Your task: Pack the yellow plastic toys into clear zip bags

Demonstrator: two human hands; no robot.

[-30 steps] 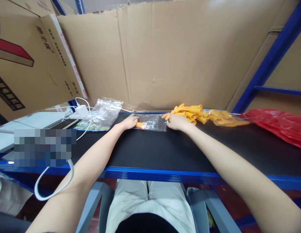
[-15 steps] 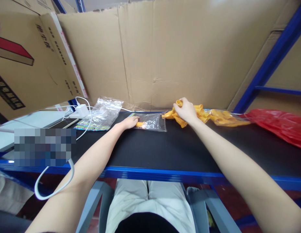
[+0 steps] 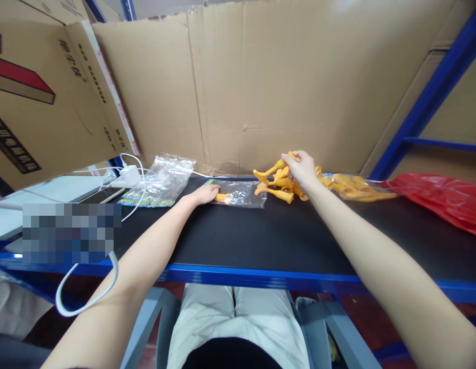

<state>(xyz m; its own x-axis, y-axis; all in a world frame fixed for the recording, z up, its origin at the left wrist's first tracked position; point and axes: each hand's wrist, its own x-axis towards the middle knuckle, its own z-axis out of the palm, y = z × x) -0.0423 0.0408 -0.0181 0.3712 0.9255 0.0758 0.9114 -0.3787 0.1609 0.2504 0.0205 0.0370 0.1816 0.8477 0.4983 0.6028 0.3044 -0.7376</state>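
Observation:
My right hand (image 3: pixel 304 170) pinches a yellow hollow plastic piece shaped like a bird's leg (image 3: pixel 276 167), its foot end pointing left. Just below lie several similar yellow pieces (image 3: pixel 281 194) in a loose pile on the black tabletop. Left of the pile a small clear plastic bag (image 3: pixel 243 193) lies flat. My left hand (image 3: pixel 207 194) is closed at that bag's left end, its fingertips partly hidden. A short yellow-orange part (image 3: pixel 221 197) shows beside those fingers, seemingly inside the bag.
More yellow pieces fill a clear bag (image 3: pixel 349 187) right of the pile, beside a red plastic bag (image 3: pixel 437 197). Clear packaging (image 3: pixel 161 182), a white charger (image 3: pixel 129 176) with cables and a phone (image 3: pixel 103 195) lie left. A cardboard wall (image 3: pixel 261 92) stands behind the black table (image 3: pixel 253 236).
My right hand has lifted a yellow piece slightly up from the pile, and the pieces underneath have shifted. The left hand stays in place on the clear bag.

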